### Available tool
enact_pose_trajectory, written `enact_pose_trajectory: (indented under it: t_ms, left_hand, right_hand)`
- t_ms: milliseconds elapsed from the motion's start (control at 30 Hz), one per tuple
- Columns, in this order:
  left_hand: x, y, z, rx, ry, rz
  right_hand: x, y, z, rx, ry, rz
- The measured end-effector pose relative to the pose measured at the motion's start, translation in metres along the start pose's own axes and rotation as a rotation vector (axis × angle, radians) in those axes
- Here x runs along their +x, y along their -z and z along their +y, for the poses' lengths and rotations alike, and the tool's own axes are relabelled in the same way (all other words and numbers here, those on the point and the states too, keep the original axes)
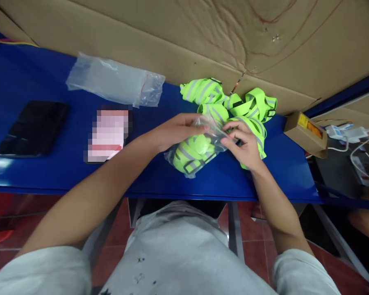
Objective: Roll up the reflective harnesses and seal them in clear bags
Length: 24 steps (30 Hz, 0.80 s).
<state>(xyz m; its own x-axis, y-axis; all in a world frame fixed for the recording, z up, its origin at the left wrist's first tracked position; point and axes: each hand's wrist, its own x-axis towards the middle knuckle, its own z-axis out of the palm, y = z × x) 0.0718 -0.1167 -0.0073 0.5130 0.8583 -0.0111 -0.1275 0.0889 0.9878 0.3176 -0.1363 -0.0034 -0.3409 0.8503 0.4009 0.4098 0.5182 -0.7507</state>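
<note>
The bag [214, 137], clear and holding a coiled green strap [192, 151], lay between the two hands at the front of the blue surface [153, 180], its filled part tilted down toward the near edge. The left hand [180, 131] came over its upper left side, the thumb lying along the plastic near the mouth and the other fingers partly hidden behind it; how tightly they gripped, I could not tell. The right hand [244, 143] was at the bag's other end, its thumb and forefinger pinching the plastic edge, the remaining fingers curled. The strap sat below the left fingers and apart from the right ones. More straps [255, 102] were heaped just behind the hands, some directly behind the right hand.
</note>
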Motion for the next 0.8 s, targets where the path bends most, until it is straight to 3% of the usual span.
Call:
enact_pose_trajectory:
  t_ms: [100, 200, 400, 500, 600, 800]
  left_hand:
    - [-0.003, 0.004, 0.005, -0.053, -0.007, 0.041]
    - [-0.002, 0.006, 0.008, -0.049, -0.001, 0.083]
    - [0.004, 0.013, -0.002, -0.089, -0.104, 0.303]
    - [0.007, 0.013, -0.008, -0.109, -0.132, 0.374]
    - [0.011, 0.008, -0.014, -0.162, -0.171, 0.412]
    - [0.014, -0.001, -0.019, -0.159, -0.241, 0.402]
  right_hand:
    - [0.000, 0.002, 0.003, 0.000, -0.022, -0.044]
    - [-0.002, -0.001, 0.003, 0.147, -0.117, -0.142]
    - [0.001, -0.004, 0.008, 0.487, -0.410, 0.081]
    - [0.004, -0.002, 0.015, 0.517, -0.515, 0.095]
    - [0.004, -0.003, 0.018, 0.492, -0.519, 0.084]
    - [0.001, -0.007, 0.019, 0.275, -0.363, 0.093]
